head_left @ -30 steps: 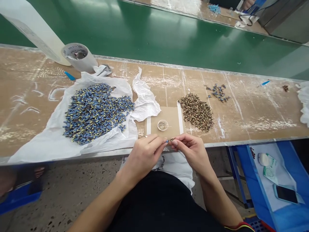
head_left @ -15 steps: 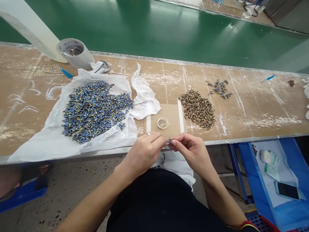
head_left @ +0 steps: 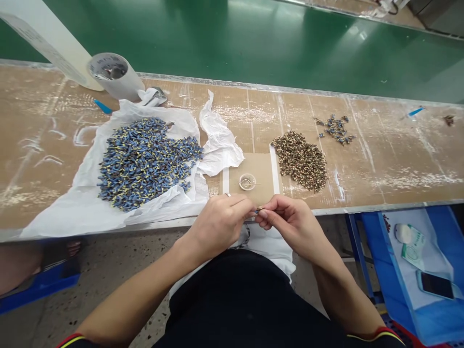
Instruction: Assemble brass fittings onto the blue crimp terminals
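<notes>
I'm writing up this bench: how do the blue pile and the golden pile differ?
The blue pile spreads wider than the golden pile. The blue pile, flecked with yellow, lies on a white sheet; the golden pile, mixed with brown, shows no such sheet beneath. Both are heaps of many tiny pieces.

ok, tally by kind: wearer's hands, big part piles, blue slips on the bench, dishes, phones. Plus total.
Hands: 2 (left hand, right hand)
Piles: 2 (blue pile, brown pile)
Blue slips: 2 (left slip, right slip)
Dishes: 1 (round dish)
Phones: 1 (phone)
Total: 8
</notes>
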A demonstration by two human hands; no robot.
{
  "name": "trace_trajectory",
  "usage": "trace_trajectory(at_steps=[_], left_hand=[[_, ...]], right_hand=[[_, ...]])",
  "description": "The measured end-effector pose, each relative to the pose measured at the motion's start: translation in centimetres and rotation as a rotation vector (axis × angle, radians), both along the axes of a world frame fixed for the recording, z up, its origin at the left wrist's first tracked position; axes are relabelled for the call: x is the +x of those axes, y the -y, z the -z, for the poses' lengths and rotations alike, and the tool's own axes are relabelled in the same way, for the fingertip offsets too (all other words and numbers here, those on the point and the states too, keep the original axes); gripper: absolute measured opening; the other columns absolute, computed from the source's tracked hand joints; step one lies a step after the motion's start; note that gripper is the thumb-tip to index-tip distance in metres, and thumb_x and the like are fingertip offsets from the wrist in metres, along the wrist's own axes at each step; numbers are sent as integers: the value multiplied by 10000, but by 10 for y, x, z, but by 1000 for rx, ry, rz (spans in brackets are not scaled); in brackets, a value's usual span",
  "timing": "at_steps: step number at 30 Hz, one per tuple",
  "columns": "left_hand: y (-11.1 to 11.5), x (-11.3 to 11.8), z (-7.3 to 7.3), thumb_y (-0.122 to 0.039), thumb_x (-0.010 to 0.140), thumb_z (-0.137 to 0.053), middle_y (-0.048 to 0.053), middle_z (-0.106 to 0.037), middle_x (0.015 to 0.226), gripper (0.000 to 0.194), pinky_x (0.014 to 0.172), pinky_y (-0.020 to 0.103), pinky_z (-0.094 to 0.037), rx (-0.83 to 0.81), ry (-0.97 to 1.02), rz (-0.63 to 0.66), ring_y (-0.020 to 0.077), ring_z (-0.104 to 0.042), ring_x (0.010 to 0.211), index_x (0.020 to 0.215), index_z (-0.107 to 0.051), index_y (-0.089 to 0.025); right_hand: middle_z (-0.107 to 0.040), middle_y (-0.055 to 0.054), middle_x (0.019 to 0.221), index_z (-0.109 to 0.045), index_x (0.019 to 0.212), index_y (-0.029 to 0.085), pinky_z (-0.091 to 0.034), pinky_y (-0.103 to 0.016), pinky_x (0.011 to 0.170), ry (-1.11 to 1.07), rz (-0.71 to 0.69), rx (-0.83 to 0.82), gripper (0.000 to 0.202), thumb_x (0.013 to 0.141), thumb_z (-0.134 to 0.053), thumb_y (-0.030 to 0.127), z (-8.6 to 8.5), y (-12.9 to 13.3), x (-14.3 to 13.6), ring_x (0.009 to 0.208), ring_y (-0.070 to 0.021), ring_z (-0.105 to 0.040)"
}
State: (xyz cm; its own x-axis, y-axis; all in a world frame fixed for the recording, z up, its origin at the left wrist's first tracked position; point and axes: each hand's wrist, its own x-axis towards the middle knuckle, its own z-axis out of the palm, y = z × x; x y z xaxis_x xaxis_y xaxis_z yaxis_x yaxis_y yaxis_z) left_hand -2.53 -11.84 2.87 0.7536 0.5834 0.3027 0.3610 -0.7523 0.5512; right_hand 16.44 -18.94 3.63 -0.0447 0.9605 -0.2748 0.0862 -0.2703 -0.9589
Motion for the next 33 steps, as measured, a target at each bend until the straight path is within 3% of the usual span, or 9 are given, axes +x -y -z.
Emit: trace_trajectory(at_steps=[6,14,19,22,28,33], left_hand=[[1,4,1,-42,870,-530,-2,-657,708,159,586,241,-394,-52,-1,-9,124,-573,610,803,-630,-145],[3,-5,9,-90,917,-506,13,-638,700,186,591,255,-398,-79,-53,57,141,-562,619,821,-651,-156],[6,-10,4,-136,945,-542,19,-676,805,112,666,225,-447,-192,99,16,120,-607,708,928,-651,-146],[9,-11,1,-150,951,-551,11,-666,798,104,673,216,-439,-242,130,-22,109,-600,710,912,-647,-146],[13,-8,2,-196,964,-543,4,-640,767,148,655,225,-419,-301,116,-24,111,-566,689,857,-635,-152],[14,-5,0,-222,976,-520,7,-630,759,181,652,226,-415,-360,119,7,114,-557,684,855,-637,-152]], right_hand=[[-696,-15,711,-608,802,183,-558,-268,648,17,19,-6,172,917,-632,309,1,1,-6,661,-139,-663],[-692,-26,718,-597,784,192,-542,-287,625,74,-70,-14,207,931,-600,337,5,3,-6,654,-149,-642],[-713,-29,760,-649,928,177,-570,-279,660,-90,1,-39,214,909,-642,390,5,4,-12,693,-147,-679],[-717,-24,808,-629,1062,199,-562,-275,692,-70,15,9,251,935,-604,414,6,7,-16,724,-145,-684],[-615,-16,714,-547,811,204,-451,-266,622,223,-24,194,336,1016,-413,434,13,11,-17,650,-138,-581],[-538,-3,666,-501,742,208,-378,-276,604,358,-74,283,365,1034,-365,381,16,12,-16,617,-136,-520]])
